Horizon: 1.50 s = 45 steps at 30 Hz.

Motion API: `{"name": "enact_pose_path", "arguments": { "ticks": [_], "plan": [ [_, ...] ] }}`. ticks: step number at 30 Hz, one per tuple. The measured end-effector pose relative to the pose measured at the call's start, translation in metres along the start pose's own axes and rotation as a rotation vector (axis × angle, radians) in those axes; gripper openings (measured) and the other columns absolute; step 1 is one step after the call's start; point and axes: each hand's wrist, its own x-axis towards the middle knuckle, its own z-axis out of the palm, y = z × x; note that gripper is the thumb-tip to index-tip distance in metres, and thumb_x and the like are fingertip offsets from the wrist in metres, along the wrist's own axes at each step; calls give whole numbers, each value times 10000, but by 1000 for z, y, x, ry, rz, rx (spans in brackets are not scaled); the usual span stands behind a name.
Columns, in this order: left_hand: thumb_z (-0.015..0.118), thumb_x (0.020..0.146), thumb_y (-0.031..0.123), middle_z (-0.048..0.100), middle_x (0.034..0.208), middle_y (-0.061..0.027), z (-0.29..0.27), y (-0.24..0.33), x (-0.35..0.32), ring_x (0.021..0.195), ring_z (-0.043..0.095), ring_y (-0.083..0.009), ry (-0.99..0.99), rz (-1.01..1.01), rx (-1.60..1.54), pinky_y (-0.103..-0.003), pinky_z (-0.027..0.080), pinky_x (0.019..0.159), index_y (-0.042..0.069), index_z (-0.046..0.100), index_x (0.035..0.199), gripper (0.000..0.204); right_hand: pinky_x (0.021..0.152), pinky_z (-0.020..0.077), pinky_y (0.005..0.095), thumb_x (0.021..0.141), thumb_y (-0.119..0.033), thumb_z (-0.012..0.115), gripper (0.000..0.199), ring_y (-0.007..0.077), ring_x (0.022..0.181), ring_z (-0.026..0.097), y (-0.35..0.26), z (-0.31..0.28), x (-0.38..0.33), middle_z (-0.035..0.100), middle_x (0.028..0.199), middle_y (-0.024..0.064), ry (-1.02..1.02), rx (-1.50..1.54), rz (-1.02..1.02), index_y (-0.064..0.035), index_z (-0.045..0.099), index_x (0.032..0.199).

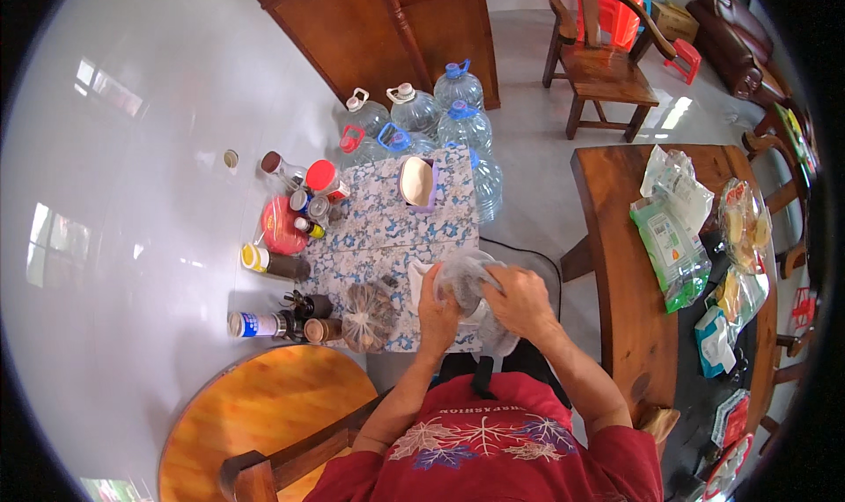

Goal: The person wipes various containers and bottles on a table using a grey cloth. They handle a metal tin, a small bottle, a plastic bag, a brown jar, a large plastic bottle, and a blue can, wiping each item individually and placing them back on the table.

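Observation:
Both my hands work a clear plastic bag (466,278) with dark contents, held over the near edge of a small table with a blue-and-white patterned top (387,229). My left hand (437,313) grips the bag's left side. My right hand (519,300) pinches its upper right part. Under the bag a white bowl (415,282) shows partly. A second clear bag of brown pieces (368,317) lies just left of my left hand.
Bottles and jars (290,225) crowd the table's left edge along a white wall. Several big water jugs (440,115) stand behind it. A pink-rimmed dish (417,183) sits at the far side. A long wooden table (629,264) with food packets is right; a round table (255,414) lower left.

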Motion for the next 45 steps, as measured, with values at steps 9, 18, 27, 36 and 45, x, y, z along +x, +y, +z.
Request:
{"name": "enact_pose_path", "arguments": {
  "ticks": [9,18,27,36,45],
  "plan": [
    [584,783,-46,526,1146,-101,-3,-2,1,1027,519,-177,-46,38,-102,-293,423,883,42,322,1316,601,682,463,433,740,-121,591,211,374,789,580,-9,16,13,585,833,172,-241,346,-263,-19,613,923],
    [591,805,5,497,1058,-102,2,4,0,981,527,-182,-82,-55,-314,-278,449,833,46,213,1349,664,593,461,356,636,-142,625,236,241,808,527,-11,14,12,498,875,67,260,-290,-477,-106,667,865],
    [625,815,53,525,991,-114,-9,8,7,912,530,-203,95,37,68,-302,445,785,37,248,1331,639,579,465,395,672,-169,621,140,240,798,528,23,-5,1,493,860,71,145,-464,-299,-88,635,786],
    [627,783,17,521,1159,-207,-8,7,8,1034,546,-354,-28,395,413,-370,459,852,9,307,1333,637,696,444,386,584,-112,681,347,297,908,514,-30,-16,2,537,965,105,264,-252,-502,-92,629,927],
    [602,759,-64,543,1124,-200,-23,3,2,933,592,-324,-147,379,401,-337,501,756,-3,416,1239,518,697,465,401,769,-130,596,205,341,783,533,23,-8,19,552,871,134,4,67,-213,-59,627,958]
  ]
}}
